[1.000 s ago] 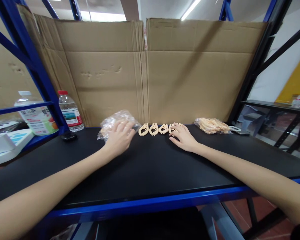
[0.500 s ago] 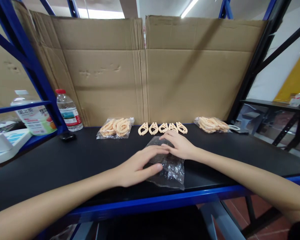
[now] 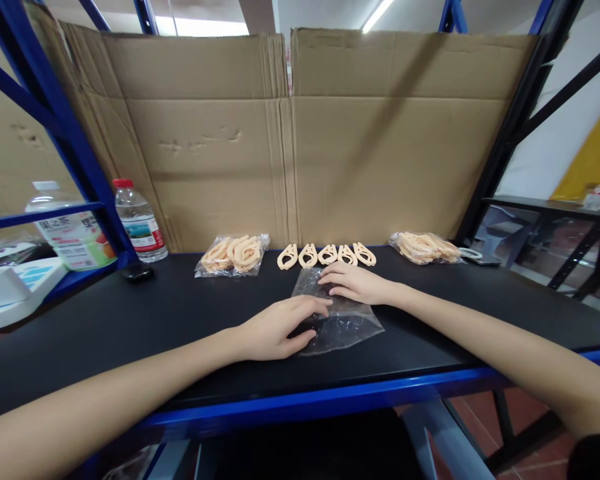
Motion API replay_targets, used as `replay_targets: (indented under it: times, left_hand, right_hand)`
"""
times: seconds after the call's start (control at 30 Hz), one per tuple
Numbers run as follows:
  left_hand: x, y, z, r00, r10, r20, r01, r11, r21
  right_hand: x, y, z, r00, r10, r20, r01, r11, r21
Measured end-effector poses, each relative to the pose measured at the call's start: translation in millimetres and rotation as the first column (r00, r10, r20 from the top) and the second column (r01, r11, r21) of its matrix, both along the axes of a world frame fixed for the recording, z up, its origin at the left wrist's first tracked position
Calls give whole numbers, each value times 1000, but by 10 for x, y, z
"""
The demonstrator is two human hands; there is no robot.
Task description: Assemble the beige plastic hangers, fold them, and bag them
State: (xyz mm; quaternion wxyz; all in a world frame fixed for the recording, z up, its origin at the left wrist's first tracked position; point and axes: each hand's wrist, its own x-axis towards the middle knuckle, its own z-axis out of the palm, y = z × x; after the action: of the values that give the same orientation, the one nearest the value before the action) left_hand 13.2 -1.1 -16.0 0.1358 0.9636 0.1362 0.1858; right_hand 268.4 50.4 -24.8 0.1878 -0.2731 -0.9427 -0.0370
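A clear plastic bag (image 3: 347,328) lies flat on the black tabletop between my hands. My left hand (image 3: 283,327) rests on its left side, fingers stretched out and thumb apart. Over the bag's upper right part lies my right hand (image 3: 357,283), palm down with its fingers spread. Just beyond the bag, several cream-coloured plastic clips (image 3: 308,256) stand in a row, and my right fingertips are close to the ones on the right. Neither hand is closed around anything.
Filled bags of the same clips lie at the back left (image 3: 234,255) and back right (image 3: 424,248). A red-capped water bottle (image 3: 139,223) and a black mouse-like object (image 3: 137,272) are on the left. Cardboard (image 3: 220,147) walls the back; a blue edge (image 3: 330,402) runs in front.
The plastic bag has gone from crumpled to flatter, and its near edge has shifted up and to the right. My hands have moved slightly apart on it.
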Motion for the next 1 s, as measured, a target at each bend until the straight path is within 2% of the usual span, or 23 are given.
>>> replay_targets:
  times: [0.1,0.2,0.3,0.4,0.53,0.73,0.93,1.0]
  left_hand:
    - [6,-22,-13,1000,-15,12,15,999,41]
    - [9,-19,-14,1000,-19,1,19,997,70]
    - [18,-7,-17,1000,-24,18,23,996,81]
    - [26,5,-23,998,-55,31,53,995,82]
    - [25,14,-27,998,-67,19,65,995,71]
    - [18,24,-35,998,-68,7,67,994,82]
    - [18,7,-29,997,-76,-2,76,992,96]
    - [17,-12,-30,998,-68,-8,69,993,94]
  right_hand:
    - [199,148,106,994,-92,-67,97,992,81]
    - [580,363,168,957,-275,-87,285,950,129]
    - [942,537,99,894,-447,33,439,889,132]
    - [1094,625,-28,812,-544,213,537,838,95]
    - [1071,687,-105,777,-553,301,564,824,58]
    - [1141,721,-49,792,-536,293,552,833,33]
    - [1238,506,88,816,-453,360,533,830,-166]
    - [1269,390,93,821,-464,332,534,831,-159]
